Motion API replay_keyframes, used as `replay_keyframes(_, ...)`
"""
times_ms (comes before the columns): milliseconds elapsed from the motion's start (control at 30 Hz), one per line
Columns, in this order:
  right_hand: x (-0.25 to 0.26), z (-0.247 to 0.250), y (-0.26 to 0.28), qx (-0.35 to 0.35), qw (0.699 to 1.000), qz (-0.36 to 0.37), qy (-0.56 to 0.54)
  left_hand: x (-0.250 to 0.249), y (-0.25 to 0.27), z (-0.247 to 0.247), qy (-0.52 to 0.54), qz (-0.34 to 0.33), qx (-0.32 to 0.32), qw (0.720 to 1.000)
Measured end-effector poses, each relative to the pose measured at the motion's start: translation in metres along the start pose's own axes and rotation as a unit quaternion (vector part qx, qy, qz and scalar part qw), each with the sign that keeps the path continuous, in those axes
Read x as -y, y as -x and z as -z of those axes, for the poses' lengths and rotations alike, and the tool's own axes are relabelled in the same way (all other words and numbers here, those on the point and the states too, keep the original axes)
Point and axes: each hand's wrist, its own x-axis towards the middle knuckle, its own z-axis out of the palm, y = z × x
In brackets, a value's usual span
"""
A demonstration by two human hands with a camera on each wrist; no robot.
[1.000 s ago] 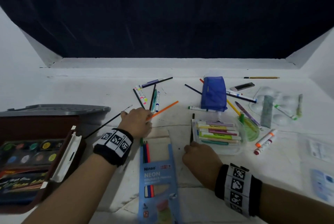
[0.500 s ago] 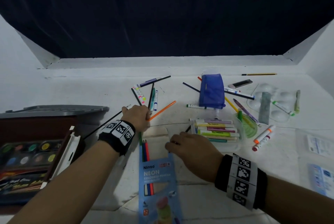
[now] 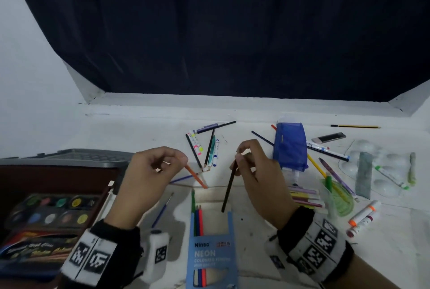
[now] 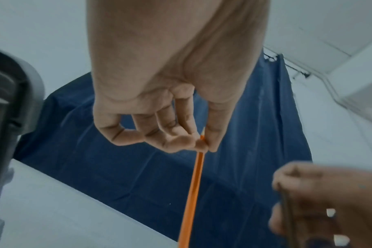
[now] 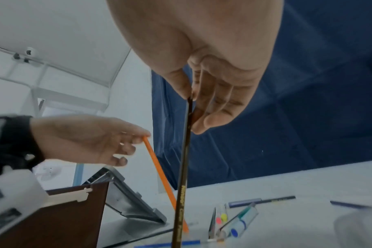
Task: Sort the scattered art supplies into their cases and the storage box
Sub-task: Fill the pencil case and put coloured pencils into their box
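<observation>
My left hand (image 3: 158,167) pinches an orange pencil (image 3: 196,177) by its upper end, thumb against fingertips (image 4: 202,142); the pencil (image 4: 191,193) hangs down over the table. My right hand (image 3: 253,167) pinches a dark brown pencil (image 3: 229,189) near its top, and that pencil (image 5: 183,176) points down toward the open end of the blue Ninso Neon pencil box (image 3: 211,251). Several coloured pencils stick out of the box. Both hands are raised above the table, side by side.
An open watercolour case (image 3: 46,216) sits at the left with a grey storage-box lid (image 3: 69,157) behind it. Loose pens and pencils (image 3: 207,149), a blue pouch (image 3: 290,146), a clear marker case (image 3: 304,198), a paint palette (image 3: 381,167) and markers (image 3: 363,216) lie across the table. A paintbrush (image 3: 162,209) lies under my left wrist.
Both hands lifted off the table. The left took up the orange pencil, the right the dark pencil that lay beside the marker case, and both pencils now hang tip-down above the box.
</observation>
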Motion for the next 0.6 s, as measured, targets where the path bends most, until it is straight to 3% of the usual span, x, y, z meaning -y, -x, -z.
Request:
replay_keyframes(133,-0.014,-0.026,-0.002,0.023,0.999,-0.032,-0.007,0.007,0.013,0.002,0.035,0.017,-0.022,0.999)
replay_keyframes(367,-0.027,-0.05,-0.008,0.06,0.995,-0.071,-0.024,0.03,-0.005,-0.022,0.03,0.045,0.002,0.999)
replay_keyframes(500,-0.032,-0.053,-0.012,0.073,0.992,-0.099,-0.018,0.042,-0.025,-0.036,-0.072,0.036,0.046,0.996)
replay_keyframes(600,-0.035,-0.051,-0.011,0.094,0.99,-0.103,-0.011,0.044,-0.035,-0.048,-0.176,0.006,0.104,0.979)
